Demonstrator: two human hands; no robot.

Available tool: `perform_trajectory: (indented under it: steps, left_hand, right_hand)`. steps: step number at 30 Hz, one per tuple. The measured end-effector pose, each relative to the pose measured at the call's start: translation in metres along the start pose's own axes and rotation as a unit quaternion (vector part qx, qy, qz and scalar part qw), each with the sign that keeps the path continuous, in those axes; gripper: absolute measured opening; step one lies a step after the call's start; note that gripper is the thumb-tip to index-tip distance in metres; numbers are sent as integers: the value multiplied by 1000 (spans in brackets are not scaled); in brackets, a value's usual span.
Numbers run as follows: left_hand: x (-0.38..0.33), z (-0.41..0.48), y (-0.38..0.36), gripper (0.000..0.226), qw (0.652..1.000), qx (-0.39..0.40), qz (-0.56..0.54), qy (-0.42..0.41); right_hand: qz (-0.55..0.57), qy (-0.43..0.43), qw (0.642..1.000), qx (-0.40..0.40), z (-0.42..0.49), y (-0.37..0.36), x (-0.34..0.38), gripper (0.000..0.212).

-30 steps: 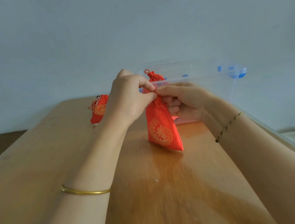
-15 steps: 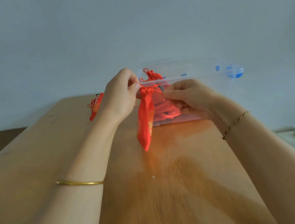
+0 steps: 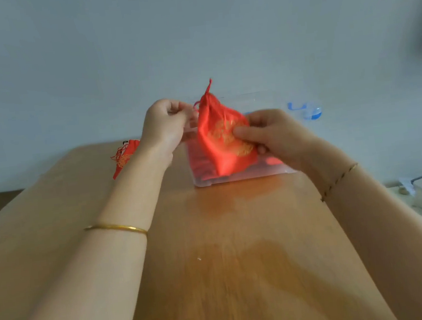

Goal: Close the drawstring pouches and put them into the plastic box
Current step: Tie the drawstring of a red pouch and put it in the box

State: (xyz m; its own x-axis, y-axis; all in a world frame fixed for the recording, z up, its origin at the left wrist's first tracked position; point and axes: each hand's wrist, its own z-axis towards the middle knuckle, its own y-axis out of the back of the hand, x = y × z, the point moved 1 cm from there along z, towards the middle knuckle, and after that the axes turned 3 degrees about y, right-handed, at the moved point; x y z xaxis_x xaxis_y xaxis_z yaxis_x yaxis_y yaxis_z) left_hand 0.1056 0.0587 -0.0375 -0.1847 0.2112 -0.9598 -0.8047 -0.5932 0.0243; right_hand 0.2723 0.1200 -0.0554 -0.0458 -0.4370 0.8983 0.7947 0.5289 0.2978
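Red satin drawstring pouch [image 3: 224, 137] now rises over clear plastic box [image 3: 243, 176], right hand [image 3: 275, 134] gripping it, left hand [image 3: 166, 125] pinching its cord; lowering in comes next.

Wooden table [image 3: 229, 263], glossy top.
At the far end, clear plastic box [image 3: 233, 179] standing on the wood; to its left and apart, red pouch [image 3: 125, 156] lying on the surface.

Soft even daylight, faint shadows, whole frame slightly motion-blurred, wide-angle bending at edges, dull sheen on table [image 3: 257, 273]
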Motion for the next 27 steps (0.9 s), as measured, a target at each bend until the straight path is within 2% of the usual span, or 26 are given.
perform_trajectory:
  steps: [3, 6, 9, 11, 13, 15, 17, 19, 22, 27]
  left_hand:
    - [3, 18, 9, 24, 996, -73, 55, -18]
    - [17, 35, 19, 20, 981, -171, 83, -28]
    - [47, 48, 33, 25, 971, -204, 124, 23]
    - [72, 54, 43, 21, 964, -203, 160, 68]
    - [95, 57, 53, 11, 938, -178, 293, 61]
    - [116, 55, 61, 12, 877, -141, 458, 38]
    - [132, 53, 67, 22, 837, -101, 536, 47]
    - [141, 49, 69, 26, 818, -58, 567, 75]
    - [142, 47, 70, 30, 788, -48, 608, 80]
    - [133, 43, 70, 35, 741, -19, 664, 96]
  right_hand:
    - [-27, 2, 998, -55, 23, 22, 20, 25]
    - [-113, -30, 985, -124, 56, 43, 32, 31]
    - [-238, -67, 954, -167, 90, 57, 26, 35]
    - [-293, -100, 939, -147, 104, 61, 15, 35]
    - [-284, -138, 942, -116, 108, 61, 5, 33]
    - [-304, -165, 931, -118, 105, 60, 1, 32]
    - [-351, -134, 914, -153, 101, 57, 0, 27]
    - [-362, -85, 911, -180, 99, 53, 3, 16]
    - [-341, 0, 917, -208, 80, 36, 10, 27]
    - [-304, 104, 940, -115, 29, -23, 16, 20]
